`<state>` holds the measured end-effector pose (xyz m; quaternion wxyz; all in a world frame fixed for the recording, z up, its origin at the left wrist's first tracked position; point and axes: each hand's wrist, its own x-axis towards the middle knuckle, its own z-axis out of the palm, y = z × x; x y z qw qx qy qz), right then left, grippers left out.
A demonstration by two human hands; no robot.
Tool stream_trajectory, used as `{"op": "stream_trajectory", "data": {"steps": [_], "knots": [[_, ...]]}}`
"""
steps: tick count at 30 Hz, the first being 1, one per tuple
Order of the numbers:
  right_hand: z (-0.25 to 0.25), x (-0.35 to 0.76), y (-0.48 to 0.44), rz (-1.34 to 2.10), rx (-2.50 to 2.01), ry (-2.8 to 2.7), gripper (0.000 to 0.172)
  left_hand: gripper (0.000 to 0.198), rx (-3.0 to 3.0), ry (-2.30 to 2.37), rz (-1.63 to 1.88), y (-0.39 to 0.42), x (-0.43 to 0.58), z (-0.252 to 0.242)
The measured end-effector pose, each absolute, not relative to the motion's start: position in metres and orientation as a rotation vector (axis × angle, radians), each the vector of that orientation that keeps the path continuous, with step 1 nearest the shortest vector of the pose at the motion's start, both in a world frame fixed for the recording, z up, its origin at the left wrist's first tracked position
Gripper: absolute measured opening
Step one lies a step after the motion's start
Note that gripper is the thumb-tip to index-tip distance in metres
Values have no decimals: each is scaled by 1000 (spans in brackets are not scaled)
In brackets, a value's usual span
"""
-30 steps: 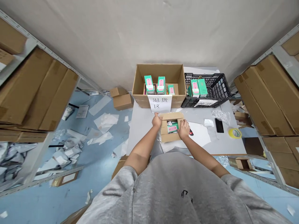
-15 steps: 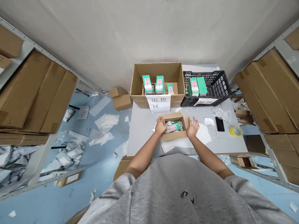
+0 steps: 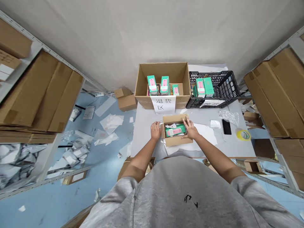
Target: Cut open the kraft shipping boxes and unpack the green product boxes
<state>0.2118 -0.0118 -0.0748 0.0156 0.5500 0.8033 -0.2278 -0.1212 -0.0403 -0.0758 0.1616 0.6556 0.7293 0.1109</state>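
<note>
A small open cardboard box (image 3: 176,142) sits on the grey table, holding a green box with a pink label (image 3: 174,130) and white packing scraps. My right hand (image 3: 191,129) spans the box's right end, with its fingers over the rim. My left hand (image 3: 155,130) rests against the box's left side and holds nothing. Farther off, a large open carton (image 3: 162,70) holds several green boxes, such as one (image 3: 152,85) standing at its left.
A black plastic crate (image 3: 224,83) with green boxes stands beside the carton. A paper sign (image 3: 163,104) hangs on the carton's front. A phone (image 3: 226,126), yellow tape (image 3: 243,134) and bubble wrap (image 3: 228,117) lie on the table. Shelves of flat cartons flank it, above a littered blue floor (image 3: 47,202).
My left hand has moved off the box's near-left corner to its left side. My right hand has moved from the box's right side onto its right end, and the green box lies flatter.
</note>
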Motion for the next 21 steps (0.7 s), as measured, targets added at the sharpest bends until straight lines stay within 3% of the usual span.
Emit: {"op": "stream_trajectory", "data": {"steps": [7, 11, 15, 21], "knots": [[-70, 214, 20, -694, 1518, 2422, 156, 37, 2246, 1428, 106, -22, -88, -69], [-69, 211, 18, -657, 1527, 2444, 157, 24, 2279, 1279, -97, -3, -49, -73], [-68, 208, 13, -627, 1547, 2437, 161, 48, 2183, 1394, -240, 12, -1, -78], [-72, 206, 11, -671, 1566, 2430, 166, 58, 2061, 1498, -349, 22, 30, -81]]}}
